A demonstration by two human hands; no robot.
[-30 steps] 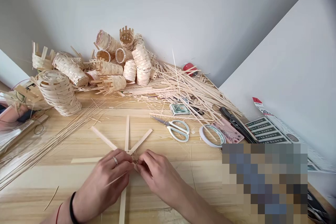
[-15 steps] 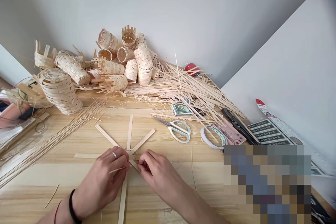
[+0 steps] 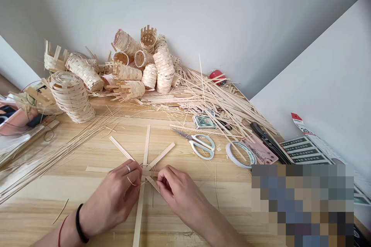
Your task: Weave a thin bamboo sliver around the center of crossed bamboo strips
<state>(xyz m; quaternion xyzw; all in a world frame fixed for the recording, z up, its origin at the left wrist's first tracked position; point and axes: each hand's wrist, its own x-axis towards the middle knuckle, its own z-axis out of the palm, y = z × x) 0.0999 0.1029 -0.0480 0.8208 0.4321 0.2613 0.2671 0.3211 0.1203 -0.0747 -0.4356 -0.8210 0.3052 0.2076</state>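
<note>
Flat pale bamboo strips cross in a star on the table, one long strip (image 3: 139, 212) running toward me. My left hand (image 3: 120, 197), with a ring and a dark wrist band, is closed at the left of the crossing. A narrow weaving strip (image 3: 132, 181) pokes out between its fingers; the fingertips' exact hold is hidden. Pinched by my right hand (image 3: 181, 193) is the outer end of the star's lower-right bamboo strip (image 3: 152, 182). A thin strand curves around the crossing, and a straight end (image 3: 152, 198) lies below it.
Several woven bamboo baskets (image 3: 127, 72) are heaped against the wall, with a larger one (image 3: 71, 96) at left. Loose strips (image 3: 226, 100) pile up at back right. Scissors (image 3: 203, 146), a tape roll (image 3: 241, 154) and a green box (image 3: 204, 121) lie nearby. Thin strands (image 3: 66, 144) stretch across the left.
The view has shifted slightly, moving the scene rightward. Both hands keep their grips. More of the thin strand around the crossing shows, including an end below it.
</note>
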